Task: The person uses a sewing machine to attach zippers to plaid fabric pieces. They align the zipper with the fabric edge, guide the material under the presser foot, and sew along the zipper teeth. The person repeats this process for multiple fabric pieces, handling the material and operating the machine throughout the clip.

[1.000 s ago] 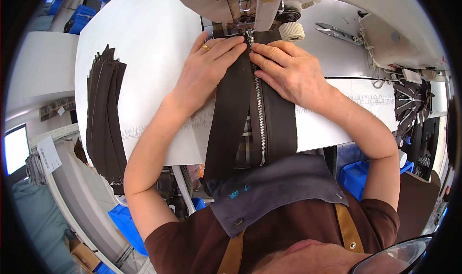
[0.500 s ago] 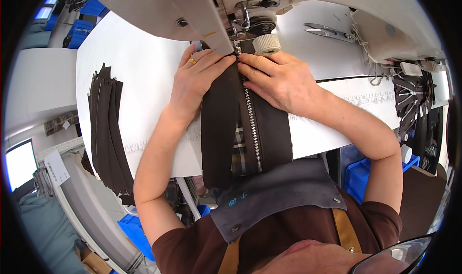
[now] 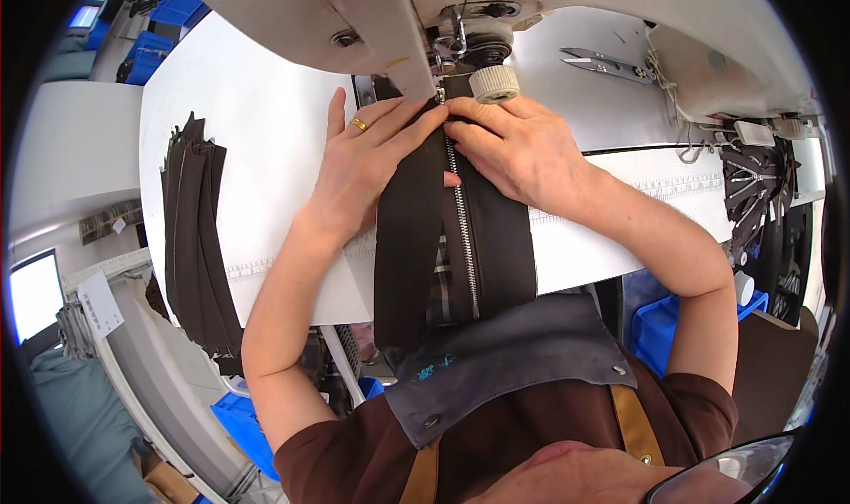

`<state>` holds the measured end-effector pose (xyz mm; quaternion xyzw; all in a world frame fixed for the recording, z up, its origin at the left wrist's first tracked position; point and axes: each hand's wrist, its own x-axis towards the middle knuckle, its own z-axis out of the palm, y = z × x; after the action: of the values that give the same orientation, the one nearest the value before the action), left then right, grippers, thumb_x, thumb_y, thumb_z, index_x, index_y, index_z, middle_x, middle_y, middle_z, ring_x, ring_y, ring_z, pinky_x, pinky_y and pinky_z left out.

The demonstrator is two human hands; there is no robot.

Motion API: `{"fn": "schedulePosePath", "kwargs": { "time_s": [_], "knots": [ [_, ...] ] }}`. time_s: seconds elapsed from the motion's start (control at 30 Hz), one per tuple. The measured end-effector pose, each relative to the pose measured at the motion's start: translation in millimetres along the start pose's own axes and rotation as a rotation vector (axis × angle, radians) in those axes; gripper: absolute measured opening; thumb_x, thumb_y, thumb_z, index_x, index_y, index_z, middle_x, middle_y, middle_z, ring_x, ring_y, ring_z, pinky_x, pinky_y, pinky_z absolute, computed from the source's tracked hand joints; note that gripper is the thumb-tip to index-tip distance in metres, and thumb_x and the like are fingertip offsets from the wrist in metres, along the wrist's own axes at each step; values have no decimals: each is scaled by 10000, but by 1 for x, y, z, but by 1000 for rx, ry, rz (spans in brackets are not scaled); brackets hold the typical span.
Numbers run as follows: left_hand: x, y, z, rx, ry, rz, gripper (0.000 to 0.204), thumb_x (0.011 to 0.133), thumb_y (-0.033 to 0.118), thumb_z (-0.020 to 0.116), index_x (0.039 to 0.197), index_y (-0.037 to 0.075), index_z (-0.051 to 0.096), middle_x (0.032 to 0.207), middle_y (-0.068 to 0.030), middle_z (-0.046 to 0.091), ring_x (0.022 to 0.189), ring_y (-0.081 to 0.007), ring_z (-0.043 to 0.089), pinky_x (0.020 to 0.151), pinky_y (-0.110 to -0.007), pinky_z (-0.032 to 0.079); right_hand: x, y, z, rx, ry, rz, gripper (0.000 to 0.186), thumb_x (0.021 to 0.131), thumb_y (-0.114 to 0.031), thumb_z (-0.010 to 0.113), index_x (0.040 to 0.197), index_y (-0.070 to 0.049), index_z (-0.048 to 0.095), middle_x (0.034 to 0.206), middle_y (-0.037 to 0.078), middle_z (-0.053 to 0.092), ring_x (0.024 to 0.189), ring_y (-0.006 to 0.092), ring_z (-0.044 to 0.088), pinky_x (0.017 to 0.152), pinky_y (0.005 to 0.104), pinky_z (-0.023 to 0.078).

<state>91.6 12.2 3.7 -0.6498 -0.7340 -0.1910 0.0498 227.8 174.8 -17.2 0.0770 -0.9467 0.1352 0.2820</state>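
On the left side of the white desk, a sheaf of dark brown strips lies well apart from the work, its lower ends hanging past the near edge. To its right, the left hand has its fingers stretched over a brown flap, their tips near the stitching area; the thumb tip shows past the flap's inner edge, so the hand appears to be grasping that flap lightly between thumb and fingers. Just beside the flap, the metal zipper runs from the machine head down toward the person, with a little plaid cloth visible between the two. On the zipper's other side lies a brown panel, where the right hand rests with its fingertips gathered at the zipper's upper edge; whether its thumb pinches the cloth from below, I cannot tell. Above both hands looms the sewing machine, hiding the needle. The step in hand looks like lining up the zipper and flap for a seam; the next move calls for holding both edges flat and parallel while feeding them straight, fingertips clear of the needle. Farther right, metal snips lie behind the right hand, and a bunch of zippers hangs at the desk's far right end.
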Motion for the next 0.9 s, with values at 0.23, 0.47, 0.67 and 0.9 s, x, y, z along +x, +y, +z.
{"fn": "schedulePosePath", "kwargs": {
  "time_s": [0.23,0.47,0.67,0.9],
  "knots": [
    [-10,3,3,64,-60,-47,509,757,86,611,1244,228,577,1338,-44,500,1193,-243,483,1014,-656,217,3,16,-6,-26,-112,61,439,827,-357,624,1104,-19,572,1181,108,559,1119,306,500,929,427,424],
    [-10,3,6,48,-30,-80,514,759,88,625,1247,244,584,1348,-43,508,1207,-247,473,1016,-654,199,1,23,-10,-178,-294,63,687,853,-574,510,1231,0,515,1325,152,482,1296,345,371,1056,523,293],
    [-4,-4,7,9,-30,-80,553,733,62,639,1248,257,582,1353,-49,506,1223,-266,462,1028,-642,195,1,26,-12,-163,-198,89,625,817,-516,592,1195,-20,556,1270,147,527,1260,342,409,1033,508,316],
    [-7,-4,7,6,-46,-107,584,722,17,629,1251,258,583,1359,-53,503,1228,-280,455,1041,-637,186,-49,34,-175,-419,128,56,466,804,-392,653,1101,-33,629,1097,115,621,1058,315,536,920,413,394]
  ]
}}
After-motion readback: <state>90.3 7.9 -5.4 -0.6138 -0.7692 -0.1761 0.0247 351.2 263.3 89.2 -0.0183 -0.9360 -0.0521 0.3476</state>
